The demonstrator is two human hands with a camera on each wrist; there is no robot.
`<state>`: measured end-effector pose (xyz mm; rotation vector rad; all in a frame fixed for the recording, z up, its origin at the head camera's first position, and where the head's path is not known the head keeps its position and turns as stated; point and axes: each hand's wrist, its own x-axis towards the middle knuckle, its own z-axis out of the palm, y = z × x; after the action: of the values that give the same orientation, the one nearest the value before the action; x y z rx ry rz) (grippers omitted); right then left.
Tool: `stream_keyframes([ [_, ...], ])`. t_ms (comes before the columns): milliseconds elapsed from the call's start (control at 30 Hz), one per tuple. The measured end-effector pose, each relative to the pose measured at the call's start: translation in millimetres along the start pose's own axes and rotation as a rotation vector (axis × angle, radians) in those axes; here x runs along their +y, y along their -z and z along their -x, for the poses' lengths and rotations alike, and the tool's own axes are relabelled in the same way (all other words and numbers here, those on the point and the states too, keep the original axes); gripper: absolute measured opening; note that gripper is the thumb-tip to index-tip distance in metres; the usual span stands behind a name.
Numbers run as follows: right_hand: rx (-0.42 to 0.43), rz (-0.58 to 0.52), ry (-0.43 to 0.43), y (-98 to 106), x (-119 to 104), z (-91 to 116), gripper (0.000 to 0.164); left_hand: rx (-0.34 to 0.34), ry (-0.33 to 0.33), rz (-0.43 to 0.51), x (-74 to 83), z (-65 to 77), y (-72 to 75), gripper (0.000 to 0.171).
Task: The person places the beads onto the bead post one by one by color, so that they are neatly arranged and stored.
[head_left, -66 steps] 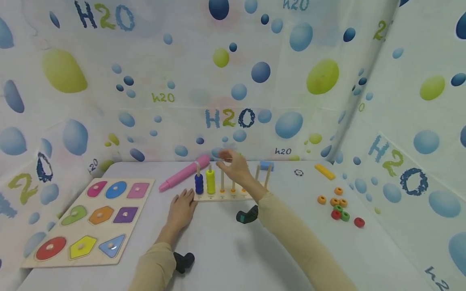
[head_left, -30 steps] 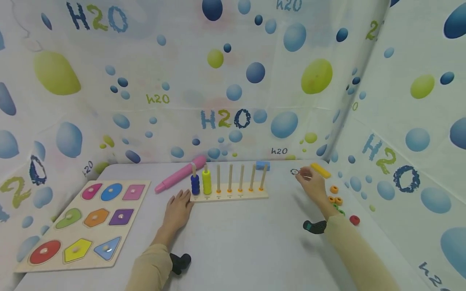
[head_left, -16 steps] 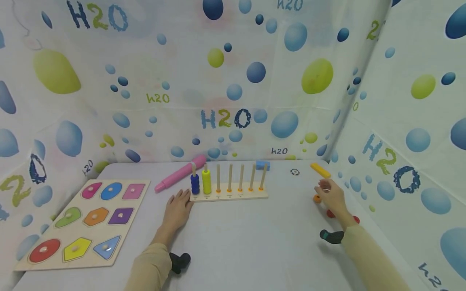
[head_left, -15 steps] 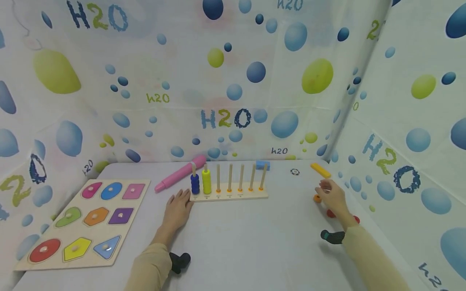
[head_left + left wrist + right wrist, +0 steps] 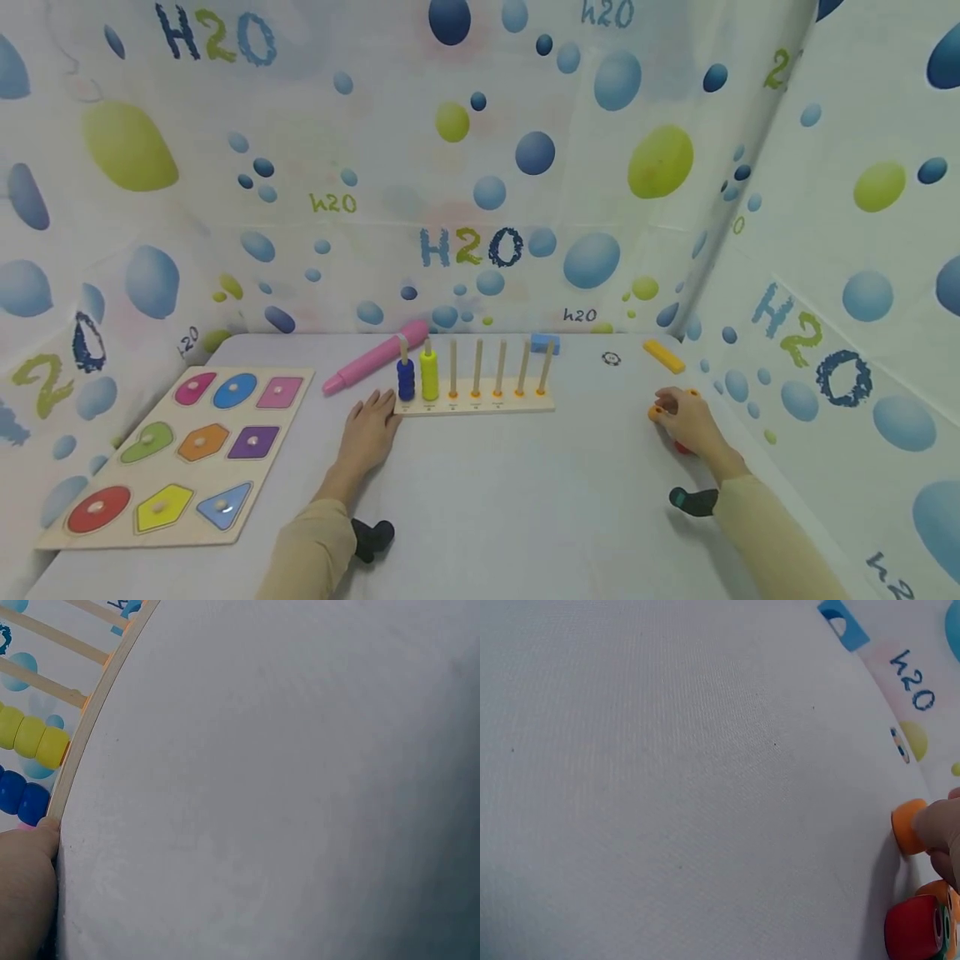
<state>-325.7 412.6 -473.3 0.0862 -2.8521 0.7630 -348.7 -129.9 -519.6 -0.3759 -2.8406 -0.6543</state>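
At the right of the table my right hand (image 5: 692,427) pinches an orange bead (image 5: 904,826) with its fingertips. Under and beside that hand lie a red bead (image 5: 913,930) and more orange beads, partly hidden by it. My left hand (image 5: 366,433) lies flat with fingers extended at the left end of a wooden peg board (image 5: 480,406), its thumb against the base's edge in the left wrist view. On the board, the first peg carries blue beads (image 5: 406,381) and the second yellow beads (image 5: 429,375). Its other pegs stand bare, with orange at their feet.
A wooden shape puzzle (image 5: 168,462) lies at the left. Behind the peg board are a pink stick-like tool (image 5: 375,358) and a blue block (image 5: 545,343). A yellow block (image 5: 663,356) sits at the back right. Printed curtains hang around the table.
My right hand has moved from above the peg board to the loose beads at the right, then down onto an orange bead. The left hand has stayed by the board's end.
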Motion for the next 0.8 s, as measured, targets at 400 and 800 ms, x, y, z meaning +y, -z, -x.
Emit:
stream_keyframes([
  [400,0.099,-0.047,0.034,2,-13,-8,0.039,0.011,-0.001,0.003,2.7,0.2,2.0,0.047],
  [800,0.247,-0.194,0.245,2,-79,-43,0.03,0.027,-0.01,0.021,2.5,3.6,4.0,0.047],
])
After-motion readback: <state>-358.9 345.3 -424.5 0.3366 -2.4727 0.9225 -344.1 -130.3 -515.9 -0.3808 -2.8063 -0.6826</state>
